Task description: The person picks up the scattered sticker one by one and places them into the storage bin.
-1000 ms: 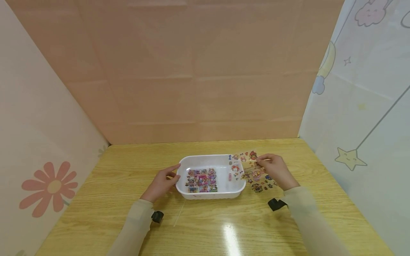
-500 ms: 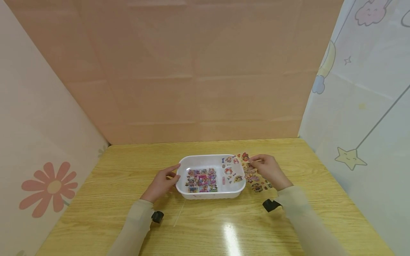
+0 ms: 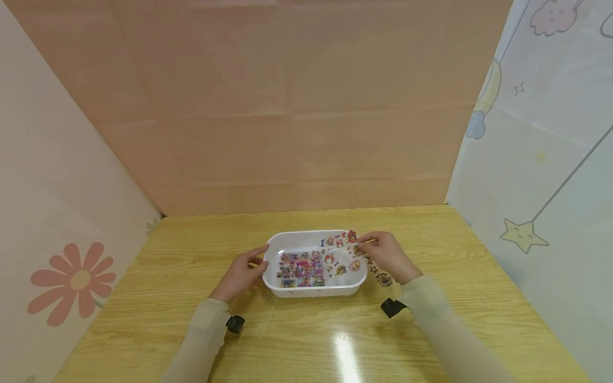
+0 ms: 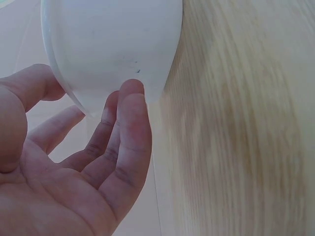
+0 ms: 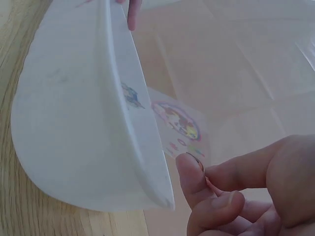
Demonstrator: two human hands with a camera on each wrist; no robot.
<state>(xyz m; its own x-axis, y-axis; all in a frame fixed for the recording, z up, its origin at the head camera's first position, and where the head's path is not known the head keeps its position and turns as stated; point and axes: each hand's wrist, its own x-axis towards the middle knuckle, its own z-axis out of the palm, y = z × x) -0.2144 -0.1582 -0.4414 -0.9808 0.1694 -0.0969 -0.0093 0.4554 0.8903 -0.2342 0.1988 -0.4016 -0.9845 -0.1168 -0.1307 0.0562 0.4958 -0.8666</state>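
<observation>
A white plastic tray (image 3: 311, 292) stands on the wooden table. Clear sticker sheets with colourful cartoon figures (image 3: 301, 270) lie in its left part. My left hand (image 3: 243, 272) holds the tray's left end, thumb at the rim and fingertips against the outer wall (image 4: 113, 44). At the opposite end, my right hand (image 3: 385, 255) pinches the edge of a transparent sticker sheet (image 3: 341, 255) between thumb and fingertip. That sheet hangs over the right part of the tray. In the right wrist view, a round cartoon sticker (image 5: 178, 119) shows on the sheet beyond the rim.
More stickers (image 3: 383, 279) lie on the table right of the tray, partly behind the right hand. A thin pale strip (image 3: 269, 318) lies before the tray's left end. A peach backdrop (image 3: 287, 106) rises behind the table (image 3: 191, 234), with patterned panels at both sides.
My right hand has moved left with the pinched sticker sheet, bringing it from the tray's right rim further over the inside. The left hand and the tray have stayed in place.
</observation>
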